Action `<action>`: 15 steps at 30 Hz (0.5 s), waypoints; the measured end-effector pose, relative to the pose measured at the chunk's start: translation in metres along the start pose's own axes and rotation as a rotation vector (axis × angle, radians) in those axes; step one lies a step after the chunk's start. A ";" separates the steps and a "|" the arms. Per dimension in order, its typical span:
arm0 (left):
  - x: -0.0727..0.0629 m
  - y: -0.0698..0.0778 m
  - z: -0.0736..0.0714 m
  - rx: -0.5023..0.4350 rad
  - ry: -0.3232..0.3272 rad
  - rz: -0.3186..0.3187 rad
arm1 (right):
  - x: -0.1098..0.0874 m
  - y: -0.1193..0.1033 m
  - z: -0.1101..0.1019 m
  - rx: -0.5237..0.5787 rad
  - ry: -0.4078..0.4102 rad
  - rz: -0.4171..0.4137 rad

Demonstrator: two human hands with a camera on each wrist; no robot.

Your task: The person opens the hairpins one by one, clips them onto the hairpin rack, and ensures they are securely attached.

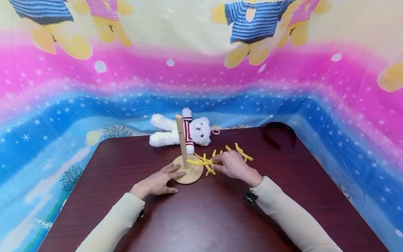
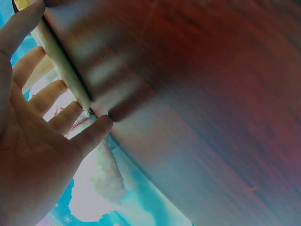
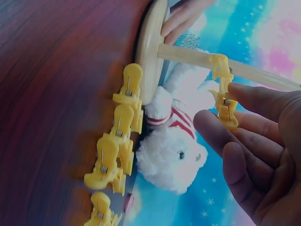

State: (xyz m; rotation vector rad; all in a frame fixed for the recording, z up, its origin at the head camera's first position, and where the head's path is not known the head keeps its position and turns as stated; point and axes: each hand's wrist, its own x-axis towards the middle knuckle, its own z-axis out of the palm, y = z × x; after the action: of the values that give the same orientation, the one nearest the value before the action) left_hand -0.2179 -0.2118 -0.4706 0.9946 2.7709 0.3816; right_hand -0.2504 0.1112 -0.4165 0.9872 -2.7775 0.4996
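Observation:
My right hand (image 1: 234, 164) pinches a yellow clothespin (image 3: 223, 94) between thumb and finger. The far end of that clothespin is beside the upright wooden post (image 1: 181, 140); whether it touches the wood I cannot tell. The post rises from a round wooden base (image 1: 192, 175) on the table. My left hand (image 1: 155, 182) rests at the base's left edge, its fingers spread and fairly straight. Several more yellow clothespins (image 3: 123, 120) are on the table in a row beside the base, below the right hand.
Behind the post lies a white teddy bear (image 1: 201, 131) in a red-striped top. A small pink ring (image 1: 216, 132) is near its head. At the back right of the dark red table (image 1: 201, 217) is a dark headband (image 1: 269, 137). A printed cloth (image 1: 201, 77) hangs around the table.

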 end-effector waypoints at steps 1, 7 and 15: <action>0.000 0.000 0.000 0.000 -0.001 0.000 | 0.001 -0.001 0.002 0.006 0.001 -0.003; 0.000 0.000 0.000 0.003 -0.006 -0.002 | 0.010 -0.007 0.010 -0.004 0.017 -0.029; 0.001 0.000 0.000 0.001 -0.016 -0.007 | 0.021 -0.014 0.018 0.011 0.003 -0.021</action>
State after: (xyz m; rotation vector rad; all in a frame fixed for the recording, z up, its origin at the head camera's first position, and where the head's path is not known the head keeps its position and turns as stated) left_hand -0.2188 -0.2115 -0.4705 0.9836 2.7601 0.3691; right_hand -0.2580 0.0824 -0.4244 1.0168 -2.7617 0.5135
